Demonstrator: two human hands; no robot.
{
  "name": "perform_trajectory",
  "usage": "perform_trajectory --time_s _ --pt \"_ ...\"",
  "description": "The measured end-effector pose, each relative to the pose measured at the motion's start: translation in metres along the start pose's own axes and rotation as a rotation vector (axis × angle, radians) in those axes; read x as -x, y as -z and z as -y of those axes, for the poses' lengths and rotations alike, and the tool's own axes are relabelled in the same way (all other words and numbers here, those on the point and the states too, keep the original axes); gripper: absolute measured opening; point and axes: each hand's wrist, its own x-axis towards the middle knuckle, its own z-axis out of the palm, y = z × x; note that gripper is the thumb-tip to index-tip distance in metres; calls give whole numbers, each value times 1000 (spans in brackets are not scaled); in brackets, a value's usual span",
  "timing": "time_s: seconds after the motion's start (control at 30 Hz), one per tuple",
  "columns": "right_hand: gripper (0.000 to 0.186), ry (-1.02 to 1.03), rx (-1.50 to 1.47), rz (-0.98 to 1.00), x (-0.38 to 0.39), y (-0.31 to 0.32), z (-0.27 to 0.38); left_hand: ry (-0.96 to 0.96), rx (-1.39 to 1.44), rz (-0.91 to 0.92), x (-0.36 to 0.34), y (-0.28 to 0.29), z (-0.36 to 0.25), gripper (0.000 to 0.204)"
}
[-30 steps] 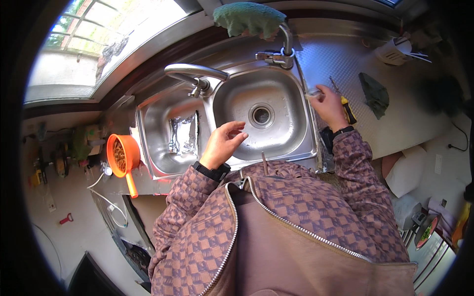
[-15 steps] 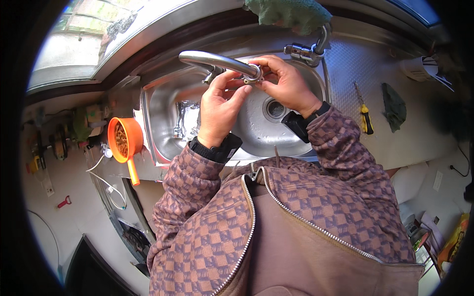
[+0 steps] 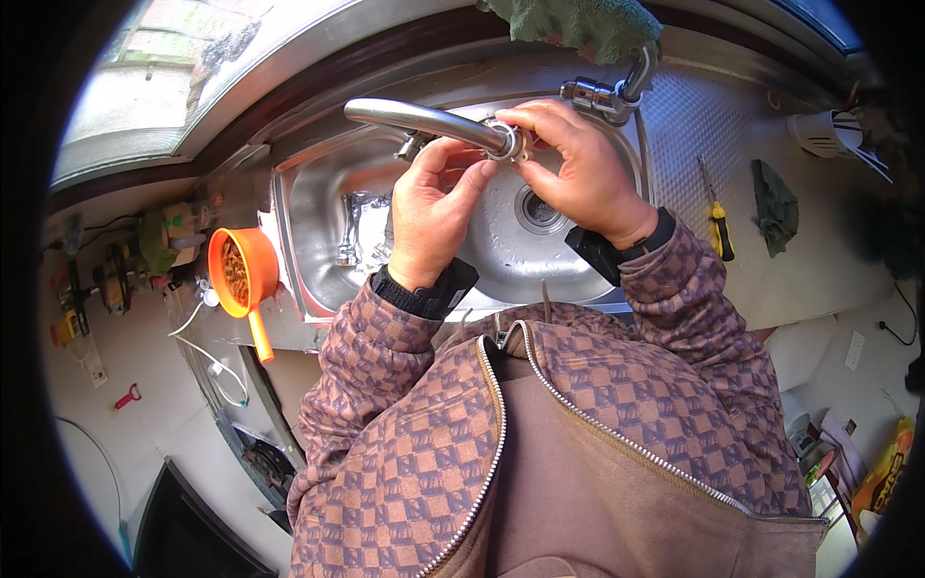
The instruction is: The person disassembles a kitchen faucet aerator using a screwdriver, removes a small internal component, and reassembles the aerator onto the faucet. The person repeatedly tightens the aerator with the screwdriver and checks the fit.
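Observation:
Over the sink, I hold a loose curved chrome faucet (image 3: 424, 117), its bent tube reaching out to the left. My left hand (image 3: 429, 217) is closed around its body near the thicker end. My right hand (image 3: 590, 178) pinches a small pale ring-like piece (image 3: 524, 144) at that end, thumb below and fingers above. Whether the ring is fixed to the faucet or apart from it, I cannot tell. Beneath my hands lies the steel sink (image 3: 496, 275) with its round drain (image 3: 541, 209). Clear plastic packaging with shiny parts (image 3: 366, 229) rests in the sink's left side.
A mounted faucet (image 3: 590, 94) with a green cloth (image 3: 583, 27) over it stands behind the sink. On the right counter lie a yellow-black screwdriver (image 3: 719, 229) and a dark green cloth (image 3: 774, 207). An orange ladle-like scoop (image 3: 258, 265) sits left of the sink.
My right hand has shifted slightly to the right, and more of the pale ring shows at the faucet's end. My left hand keeps its grip.

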Motion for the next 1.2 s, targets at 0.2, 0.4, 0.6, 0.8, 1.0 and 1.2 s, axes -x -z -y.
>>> perform_trajectory --time_s 0.2,0.4,0.6,0.8,1.0,1.2 --pt "43 -158 -265 42 1 -8 4 21 73 -23 1 2 2 28" --pt "42 -174 -340 20 0 -20 3 4 190 -16 4 4 2 38" --pt "43 -153 -166 -43 3 -17 6 21 317 28 1 -2 4 38" --pt "43 -55 32 -81 3 -11 11 56 399 73 -2 -6 7 36" --pt "43 72 253 -85 2 -17 16 88 514 57 -3 0 12 33" --pt "44 -8 149 -110 -1 -29 17 52 590 17 1 6 9 32"
